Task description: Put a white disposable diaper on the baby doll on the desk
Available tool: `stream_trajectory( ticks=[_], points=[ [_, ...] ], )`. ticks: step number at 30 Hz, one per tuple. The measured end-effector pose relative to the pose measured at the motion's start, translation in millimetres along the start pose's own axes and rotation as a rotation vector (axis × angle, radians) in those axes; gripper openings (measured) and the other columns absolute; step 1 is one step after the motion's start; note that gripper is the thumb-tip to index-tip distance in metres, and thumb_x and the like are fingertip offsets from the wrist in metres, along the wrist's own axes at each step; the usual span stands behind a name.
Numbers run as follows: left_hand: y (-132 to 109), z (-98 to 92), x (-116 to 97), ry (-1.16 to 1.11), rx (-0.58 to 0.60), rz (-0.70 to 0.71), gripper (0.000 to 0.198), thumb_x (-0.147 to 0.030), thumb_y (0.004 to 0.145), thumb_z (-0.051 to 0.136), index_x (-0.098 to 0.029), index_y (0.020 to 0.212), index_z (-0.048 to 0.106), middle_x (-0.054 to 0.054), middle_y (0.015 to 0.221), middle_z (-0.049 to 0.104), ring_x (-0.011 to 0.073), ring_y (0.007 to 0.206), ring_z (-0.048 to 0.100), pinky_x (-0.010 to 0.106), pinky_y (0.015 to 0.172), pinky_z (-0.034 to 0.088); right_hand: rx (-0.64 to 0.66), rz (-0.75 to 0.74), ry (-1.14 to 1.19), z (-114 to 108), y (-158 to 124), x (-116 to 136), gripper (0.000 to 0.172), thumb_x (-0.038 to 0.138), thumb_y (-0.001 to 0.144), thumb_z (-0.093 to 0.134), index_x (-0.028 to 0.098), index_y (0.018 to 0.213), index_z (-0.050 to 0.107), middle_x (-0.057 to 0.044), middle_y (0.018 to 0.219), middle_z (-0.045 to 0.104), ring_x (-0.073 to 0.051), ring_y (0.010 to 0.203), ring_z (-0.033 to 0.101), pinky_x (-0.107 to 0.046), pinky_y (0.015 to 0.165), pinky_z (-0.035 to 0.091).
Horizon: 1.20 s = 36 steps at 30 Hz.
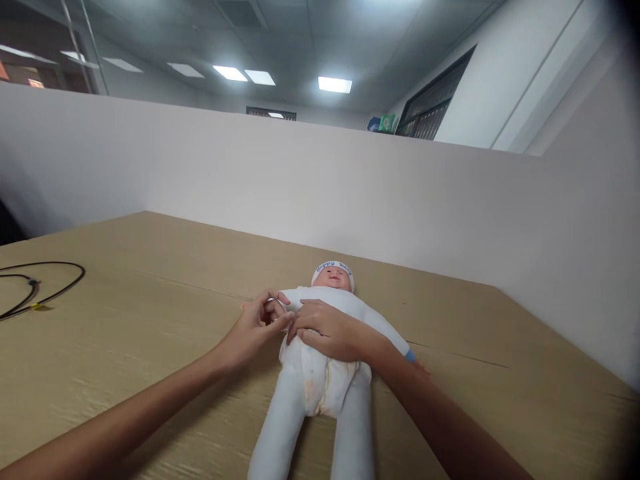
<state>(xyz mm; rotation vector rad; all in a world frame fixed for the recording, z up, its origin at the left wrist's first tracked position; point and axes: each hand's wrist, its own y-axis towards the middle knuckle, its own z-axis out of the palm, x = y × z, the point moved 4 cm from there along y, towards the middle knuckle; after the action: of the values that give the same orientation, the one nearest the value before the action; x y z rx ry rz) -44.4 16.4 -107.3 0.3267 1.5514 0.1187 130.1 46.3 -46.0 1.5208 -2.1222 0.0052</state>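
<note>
A baby doll (pixel 325 380) in a white suit and a white cap lies on its back on the wooden table (pixel 150 307), head away from me. My left hand (pixel 253 327) pinches the white cloth at the doll's near-side sleeve, fingers closed on it. My right hand (pixel 327 330) lies across the doll's chest and belly, fingers curled and pressing on the suit. The doll's other arm, with a blue cuff (pixel 410 355), shows behind my right wrist.
A black cable (pixel 45 283) loops on the table at the far left. A white partition wall (pixel 350 193) runs along the table's back and right side. Ceiling lights show above it.
</note>
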Motion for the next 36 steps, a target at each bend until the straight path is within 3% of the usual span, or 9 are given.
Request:
stream_trajectory(
  ticks=[3,4,7,10,15,19,25,32,36],
  points=[
    [4.9,6.5,-3.9,0.002,-0.013,0.006,0.043,-0.059,0.099,0.072,-0.023,0.116,0.058,-0.002,0.082,0.063,0.0173,0.080,0.060,0.031,0.075,0.045,-0.075,0.065,0.217,-2.5,-4.5,-8.0,0.024,0.011,0.090,0.056,0.025,0.098,0.073,-0.003,0.107,0.075,-0.024,0.105,0.069,-0.042,0.105,0.054],
    [6.3,8.6,-5.1,0.010,-0.026,0.008,0.043,-0.059,0.099,0.072,-0.023,0.116,0.058,-0.002,0.082,0.063,0.0171,0.079,0.060,0.031,0.074,0.045,-0.172,0.111,0.312,-5.5,-6.2,-13.7,0.021,0.012,0.089,0.055,0.024,0.099,0.070,-0.004,0.108,0.073,-0.023,0.107,0.068,-0.041,0.104,0.054],
    [10.7,18.8,-7.9,0.085,-0.044,0.010,0.038,-0.055,0.100,0.071,-0.023,0.117,0.058,-0.004,0.079,0.062,0.0165,0.076,0.059,0.029,0.070,0.043,-0.452,0.236,0.580,-9.4,-11.9,-34.7,0.013,0.020,0.090,0.054,0.024,0.101,0.062,-0.004,0.104,0.068,-0.023,0.106,0.066,-0.040,0.103,0.054],
    [16.2,34.3,-6.5,0.140,-0.029,0.002,0.033,-0.049,0.101,0.069,-0.024,0.119,0.058,-0.004,0.079,0.061,0.0165,0.075,0.059,0.027,0.067,0.041,-0.541,0.276,0.731,-3.4,-13.4,-48.4,0.014,0.023,0.088,0.057,0.024,0.102,0.060,-0.004,0.100,0.065,-0.022,0.102,0.066,-0.039,0.101,0.054],
    [21.4,52.4,-3.4,0.236,-0.092,0.002,0.024,-0.039,0.097,0.070,-0.024,0.111,0.057,-0.004,0.083,0.060,0.0170,0.079,0.058,0.027,0.068,0.040,-0.541,0.303,0.685,1.2,-12.4,-45.5,0.017,0.025,0.090,0.056,0.024,0.106,0.061,-0.003,0.102,0.065,-0.020,0.102,0.066,-0.035,0.096,0.055],
    [16.5,54.1,-10.3,0.296,-0.013,0.004,0.027,-0.045,0.100,0.069,-0.025,0.114,0.058,-0.002,0.087,0.061,0.0186,0.083,0.058,0.030,0.072,0.042,-0.519,0.355,0.336,-18.0,-19.1,-30.8,0.014,0.022,0.097,0.053,0.024,0.106,0.064,-0.004,0.112,0.069,-0.021,0.107,0.064,-0.038,0.100,0.053],
    [12.1,39.9,-12.8,0.166,0.200,0.026,0.024,-0.045,0.111,0.049,-0.026,0.120,0.060,0.003,0.100,0.065,0.0224,0.098,0.062,0.035,0.088,0.049,-0.259,0.426,0.156,-28.7,-36.9,-19.8,0.019,0.041,0.107,0.060,0.025,0.108,0.070,-0.004,0.117,0.074,-0.023,0.114,0.065,-0.039,0.101,0.051],
    [16.0,17.7,6.4,0.386,0.077,-0.039,0.041,-0.051,0.103,0.066,-0.027,0.134,0.057,0.007,0.118,0.065,0.0240,0.106,0.063,0.033,0.081,0.052,-0.285,0.412,0.105,-17.6,-43.2,-23.5,0.015,0.033,0.100,0.069,0.026,0.113,0.070,-0.003,0.124,0.072,-0.025,0.123,0.063,-0.042,0.108,0.048],
    [20.9,5.9,24.2,0.321,0.137,-0.111,0.036,-0.055,0.104,0.061,-0.024,0.123,0.060,0.006,0.115,0.066,0.0234,0.105,0.062,0.035,0.087,0.051,-0.266,0.447,0.137,-16.3,-43.0,-24.2,0.018,0.025,0.097,0.067,0.026,0.115,0.069,-0.002,0.127,0.071,-0.025,0.126,0.062,-0.043,0.109,0.048]
  ],
)
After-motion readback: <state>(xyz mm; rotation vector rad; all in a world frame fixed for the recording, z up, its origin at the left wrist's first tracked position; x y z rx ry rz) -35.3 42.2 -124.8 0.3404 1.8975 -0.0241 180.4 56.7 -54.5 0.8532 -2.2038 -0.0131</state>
